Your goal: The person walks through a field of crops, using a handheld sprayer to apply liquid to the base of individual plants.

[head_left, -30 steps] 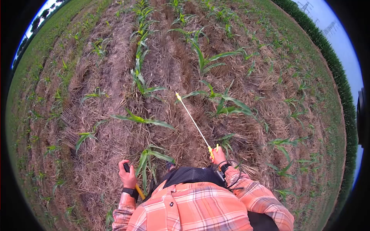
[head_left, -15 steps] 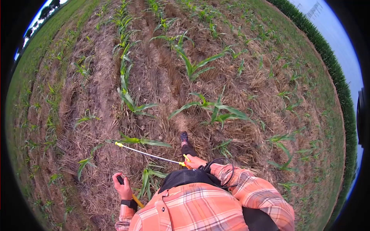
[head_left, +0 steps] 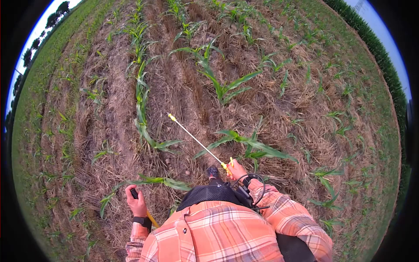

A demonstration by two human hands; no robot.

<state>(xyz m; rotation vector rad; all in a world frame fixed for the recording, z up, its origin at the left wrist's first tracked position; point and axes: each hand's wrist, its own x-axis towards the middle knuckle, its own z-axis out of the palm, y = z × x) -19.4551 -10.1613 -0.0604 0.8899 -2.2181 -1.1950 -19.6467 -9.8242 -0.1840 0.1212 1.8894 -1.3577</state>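
My right hand (head_left: pixel 236 170) is closed round the yellow handle of a spray wand (head_left: pixel 198 142). The wand's thin pale rod slants up and left to a yellow nozzle (head_left: pixel 173 118) over bare soil between plant rows. A black hose (head_left: pixel 263 188) loops beside my right wrist. At lower left, my left hand (head_left: pixel 137 201) grips a black handle (head_left: pixel 134 193), and a yellow bar (head_left: pixel 152 219) shows behind that wrist. A young green plant (head_left: pixel 159 180) lies between my hands, and another (head_left: pixel 244 142) spreads just above my right hand.
Rows of young plants (head_left: pixel 222 89) run ahead over soil with dry straw (head_left: pixel 279 109). One shoe (head_left: pixel 213 171) shows below the wand. A tall green hedge-like crop (head_left: pixel 371 37) edges the right side; dark trees (head_left: pixel 51 19) stand at far upper left.
The wand has swung upward and to the right, its nozzle moving from beside the left plant to the soil ahead. My right hand has risen and moved right; my left hand is slightly higher.
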